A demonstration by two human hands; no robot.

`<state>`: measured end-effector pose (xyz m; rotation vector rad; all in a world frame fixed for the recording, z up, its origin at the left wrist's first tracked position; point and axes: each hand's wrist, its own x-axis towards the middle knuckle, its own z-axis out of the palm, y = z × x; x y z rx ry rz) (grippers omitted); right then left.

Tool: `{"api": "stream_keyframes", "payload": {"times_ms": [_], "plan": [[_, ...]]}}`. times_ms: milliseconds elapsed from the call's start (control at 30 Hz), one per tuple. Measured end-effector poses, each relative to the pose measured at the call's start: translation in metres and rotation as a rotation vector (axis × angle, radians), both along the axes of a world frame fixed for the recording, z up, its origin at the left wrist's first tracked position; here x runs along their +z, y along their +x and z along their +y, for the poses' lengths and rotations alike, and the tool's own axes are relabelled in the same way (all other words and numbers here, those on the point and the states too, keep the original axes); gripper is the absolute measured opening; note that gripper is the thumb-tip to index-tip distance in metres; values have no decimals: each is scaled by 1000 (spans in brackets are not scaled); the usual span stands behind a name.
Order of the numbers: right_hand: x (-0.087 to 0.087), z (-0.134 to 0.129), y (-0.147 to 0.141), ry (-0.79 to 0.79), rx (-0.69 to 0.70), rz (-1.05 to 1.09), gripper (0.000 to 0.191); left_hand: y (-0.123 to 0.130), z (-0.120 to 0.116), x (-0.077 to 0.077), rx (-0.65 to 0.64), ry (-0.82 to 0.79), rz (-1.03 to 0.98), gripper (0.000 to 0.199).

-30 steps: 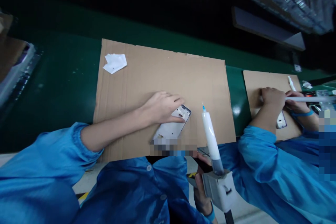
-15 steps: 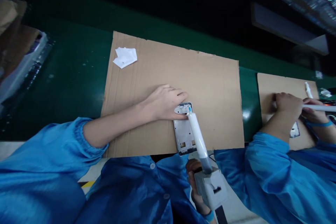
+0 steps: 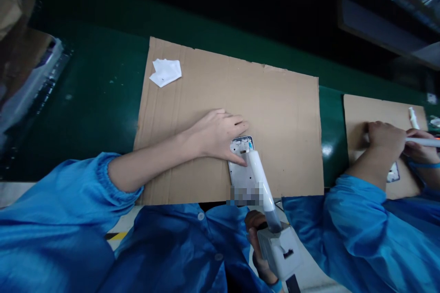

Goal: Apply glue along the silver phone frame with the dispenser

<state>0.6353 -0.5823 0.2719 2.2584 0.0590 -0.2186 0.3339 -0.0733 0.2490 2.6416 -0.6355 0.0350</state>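
Resting the left hand (image 3: 220, 132) on the far left part of the frame (image 3: 241, 174), a pale phone part lying on the cardboard (image 3: 275, 105) near its front edge. Laying the thumb (image 3: 235, 157) over its inner face, and reaching with the other fingers (image 3: 237, 129) just past its far edge. Holding thumb and fingers well apart, around this corner; not being able to tell a firm grip from a light touch.

Closing the right hand (image 3: 258, 243) around the gun (image 3: 280, 249), in front of the cardboard, with the fingers there partly hidden behind the grey body. Pointing the white syringe (image 3: 260, 174) forward along the right side of the frame, and having its blue tip (image 3: 250, 145) at the far right corner; not being able to tell touching from hovering. Finding the near end of the frame covered by pixel blocks.

Seeing also a white paper (image 3: 167, 72) lying at the far left corner of the cardboard, all on the green counter (image 3: 92, 100). On the right, seeing a co-worker's hands (image 3: 387, 139) over another cardboard (image 3: 360, 107), holding a white tube (image 3: 422, 141) near a similar part (image 3: 393, 174).
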Motion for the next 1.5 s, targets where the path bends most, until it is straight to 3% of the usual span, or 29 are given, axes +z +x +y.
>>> {"api": "stream_keyframes", "payload": {"times_ms": [700,1500], "plan": [[0,-3,1,4,-43,-3,63,-2,-1,-5,3,-12,-21,79],[-2,-6,0,-1,13,-34,61,-3,-3,-2,3,-12,-1,73]]}}
